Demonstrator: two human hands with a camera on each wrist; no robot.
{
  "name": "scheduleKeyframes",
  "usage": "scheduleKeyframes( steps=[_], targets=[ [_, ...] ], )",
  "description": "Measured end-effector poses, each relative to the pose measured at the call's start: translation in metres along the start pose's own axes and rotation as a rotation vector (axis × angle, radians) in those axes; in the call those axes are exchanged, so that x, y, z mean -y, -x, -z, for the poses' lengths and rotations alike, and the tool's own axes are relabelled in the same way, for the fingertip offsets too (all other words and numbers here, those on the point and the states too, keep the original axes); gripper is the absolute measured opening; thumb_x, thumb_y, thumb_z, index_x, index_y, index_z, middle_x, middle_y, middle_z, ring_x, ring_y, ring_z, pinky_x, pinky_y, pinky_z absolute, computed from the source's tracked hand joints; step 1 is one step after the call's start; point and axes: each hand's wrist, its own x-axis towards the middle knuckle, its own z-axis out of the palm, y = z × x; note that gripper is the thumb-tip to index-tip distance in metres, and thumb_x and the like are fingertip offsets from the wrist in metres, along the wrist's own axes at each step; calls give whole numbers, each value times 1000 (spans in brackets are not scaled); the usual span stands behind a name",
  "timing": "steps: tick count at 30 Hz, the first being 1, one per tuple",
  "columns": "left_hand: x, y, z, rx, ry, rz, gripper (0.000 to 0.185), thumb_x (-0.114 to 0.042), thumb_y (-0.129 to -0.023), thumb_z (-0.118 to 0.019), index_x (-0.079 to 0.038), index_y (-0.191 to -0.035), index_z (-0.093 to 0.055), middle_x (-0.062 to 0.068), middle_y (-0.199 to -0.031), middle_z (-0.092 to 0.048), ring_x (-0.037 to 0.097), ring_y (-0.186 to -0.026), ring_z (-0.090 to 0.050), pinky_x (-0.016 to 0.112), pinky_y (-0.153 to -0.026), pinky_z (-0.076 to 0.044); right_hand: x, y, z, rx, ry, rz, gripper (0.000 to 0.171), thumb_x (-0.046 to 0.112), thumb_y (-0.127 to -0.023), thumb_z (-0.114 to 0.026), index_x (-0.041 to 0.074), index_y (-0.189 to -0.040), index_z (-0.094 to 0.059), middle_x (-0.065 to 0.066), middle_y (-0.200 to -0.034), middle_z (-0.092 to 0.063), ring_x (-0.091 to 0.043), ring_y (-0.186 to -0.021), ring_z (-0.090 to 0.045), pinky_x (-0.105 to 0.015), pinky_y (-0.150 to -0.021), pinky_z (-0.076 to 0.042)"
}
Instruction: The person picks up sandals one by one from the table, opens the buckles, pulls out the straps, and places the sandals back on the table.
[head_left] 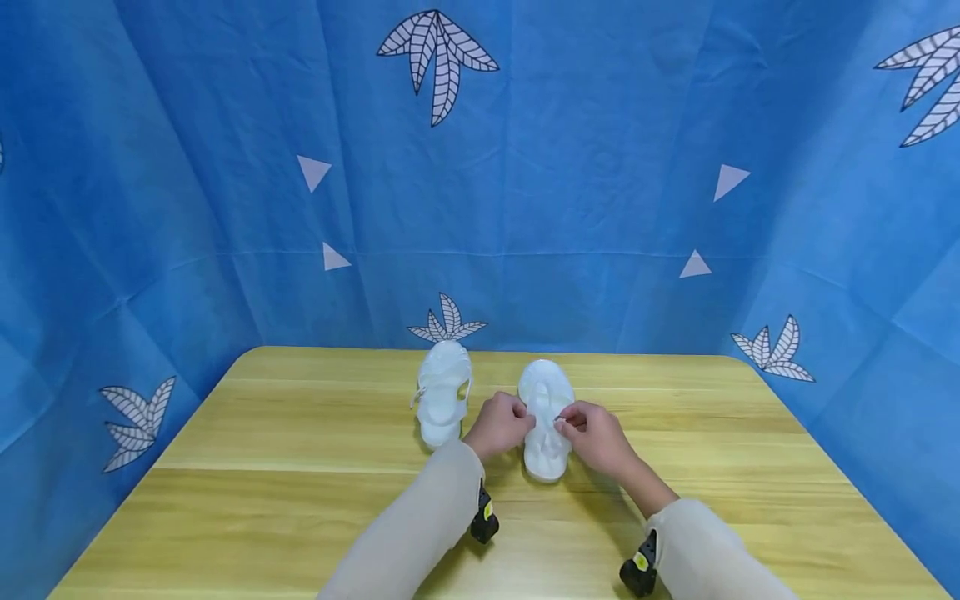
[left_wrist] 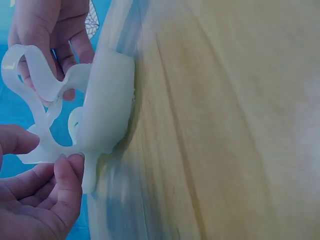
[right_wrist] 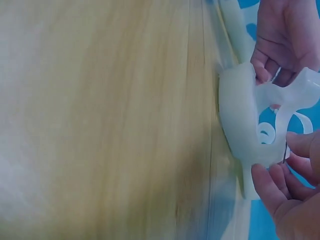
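Observation:
A white sandal (head_left: pixel 546 387) lies flat on the wooden table, its toe end toward the back edge, between my two hands. At its left side, my left hand (head_left: pixel 500 423) pinches the sandal's strap. My right hand (head_left: pixel 597 437) is at the right side and pinches the strap where a thin dark metal piece (right_wrist: pixel 285 152), like a buckle part, shows. White straps (left_wrist: pixel 35 110) arch above the thick sole (left_wrist: pixel 111 95) in the left wrist view. A second white sandal (head_left: pixel 441 404) lies to the left, untouched, its strap spread sideways. Fingers partly hide the strap ends.
The wooden table (head_left: pixel 285 500) ends at a back edge just beyond the sandals. Blue cloth (head_left: pixel 570 167) with white leaf and triangle prints hangs behind it and along both sides. A black wrist camera (head_left: pixel 484 517) sits at the left cuff, another (head_left: pixel 639 567) at the right.

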Motion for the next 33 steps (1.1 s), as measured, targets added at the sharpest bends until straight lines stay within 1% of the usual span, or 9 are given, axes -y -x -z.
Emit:
scheduleKeyframes(
  steps=[3, 7, 11, 13, 17, 22, 25, 30, 33],
  targets=[
    [2, 6, 2, 4, 7, -7, 38, -16, -89, -61, -13, -55, -45, -3, -50, -39, 12, -46, -37, 24, -47, -33, 3, 4, 0, 11, -21, -6, 9, 13, -88, -64, 6, -95, -65, -3, -86, -67, -15, -79, -62, -28, -65, -51],
    [7, 16, 5, -4, 23, -27, 25, -16, -88, -62, -11, -63, -56, -3, -56, -51, 10, -51, -44, 23, -49, -37, 6, 11, -1, 30, -65, -11, 9, 12, -88, -65, 5, -94, -65, -4, -87, -67, -14, -78, -61, -26, -64, -50],
    [11, 27, 8, 4, 94, -29, 16, -14, -87, -62, -8, -72, -64, 2, -63, -59, 12, -55, -51, 25, -50, -41, 9, 20, -1, 37, -106, -4, 9, 11, -87, -65, 4, -93, -66, -4, -86, -67, -13, -77, -60, -24, -64, -49],
    [12, 32, 8, 16, 137, -14, 14, -13, -87, -63, -7, -75, -64, 4, -66, -61, 13, -57, -54, 25, -51, -42, 11, 24, -1, 41, -126, -2, 9, 10, -87, -66, 4, -93, -66, -4, -86, -67, -13, -76, -60, -23, -63, -49],
    [14, 43, 8, 30, 178, -3, 11, -13, -86, -64, -6, -77, -65, 6, -69, -62, 17, -60, -59, 24, -52, -44, 14, 32, -1, 52, -148, 7, 9, 10, -86, -68, 4, -92, -66, -3, -83, -67, -12, -74, -59, -22, -62, -48],
    [14, 55, 10, 57, 195, -4, 11, -13, -87, -64, -6, -80, -66, 8, -71, -63, 19, -61, -60, 24, -52, -43, 14, 42, 0, 59, -177, 24, 10, 11, -85, -69, 4, -92, -66, -4, -83, -66, -13, -75, -59, -22, -63, -49],
    [15, 61, 11, 72, 193, -15, 11, -14, -88, -64, -7, -81, -67, 5, -73, -63, 17, -61, -61, 24, -53, -45, 14, 48, 0, 71, -201, 22, 11, 11, -85, -69, 4, -92, -66, -4, -83, -67, -14, -75, -59, -22, -63, -50],
    [14, 73, 12, 99, 195, -32, 11, -12, -88, -63, -5, -80, -67, 2, -74, -61, 14, -61, -61, 23, -55, -47, 16, 58, 0, 124, -230, 15, 14, 15, -85, -69, 4, -92, -65, -4, -85, -67, -15, -75, -59, -23, -62, -50],
    [13, 80, 12, 112, 203, -46, 9, -9, -87, -63, -3, -80, -67, 2, -75, -60, 16, -62, -64, 23, -55, -50, 16, 65, 0, 141, -242, 21, 15, 16, -85, -69, 3, -92, -65, -4, -85, -66, -14, -75, -59, -23, -63, -49]
  ],
)
